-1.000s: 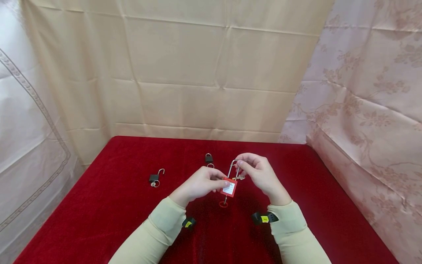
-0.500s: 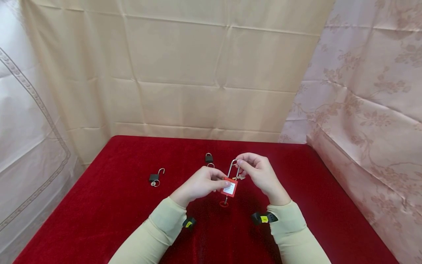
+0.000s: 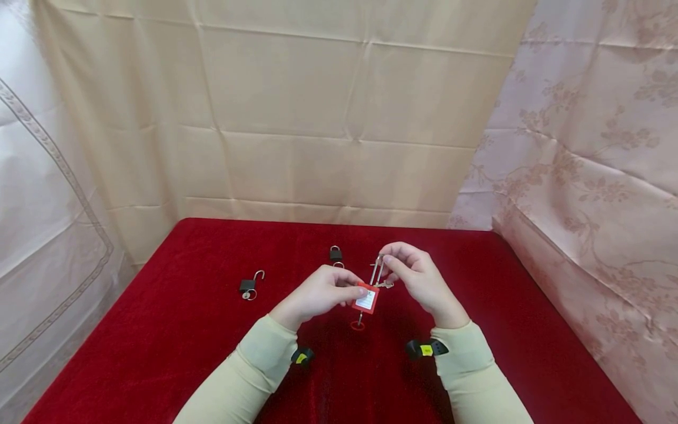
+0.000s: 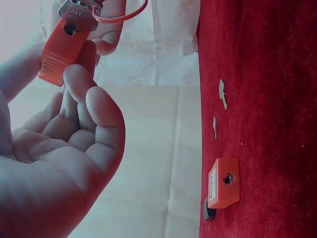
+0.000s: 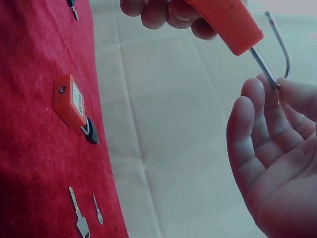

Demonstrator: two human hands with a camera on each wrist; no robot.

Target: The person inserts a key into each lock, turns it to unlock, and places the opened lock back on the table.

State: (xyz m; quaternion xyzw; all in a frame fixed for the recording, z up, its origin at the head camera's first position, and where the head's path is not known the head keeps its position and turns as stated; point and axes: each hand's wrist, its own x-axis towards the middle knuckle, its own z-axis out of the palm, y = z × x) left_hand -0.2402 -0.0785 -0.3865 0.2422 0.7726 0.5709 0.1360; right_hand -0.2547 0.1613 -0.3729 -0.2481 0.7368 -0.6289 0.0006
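My left hand (image 3: pixel 328 291) pinches the body of a red padlock (image 3: pixel 365 299) with a white label, thumb on the front. A key (image 4: pixel 79 17) sits in its keyhole, with a red ring (image 4: pixel 121 20) hanging from it. At the top, my right hand (image 3: pixel 415 274) pinches the long metal shackle (image 3: pixel 377 271) between thumb and fingers. One shackle leg stays in the body, while the other leg's free end stands out to the side in the right wrist view. The padlock is held above the table.
A second red padlock (image 5: pixel 69 104) stands on the red cloth (image 3: pixel 185 330). A small black padlock (image 3: pixel 336 254) lies behind it. Another black padlock (image 3: pixel 247 285), shackle open, lies left with a key and ring. Two loose keys (image 5: pixel 79 213) (image 5: pixel 97 210) lie further right.
The shackle has turned about its leg, so its loop looks narrower from the head. My right hand turned slightly with it. The left hand and padlock body barely shifted.
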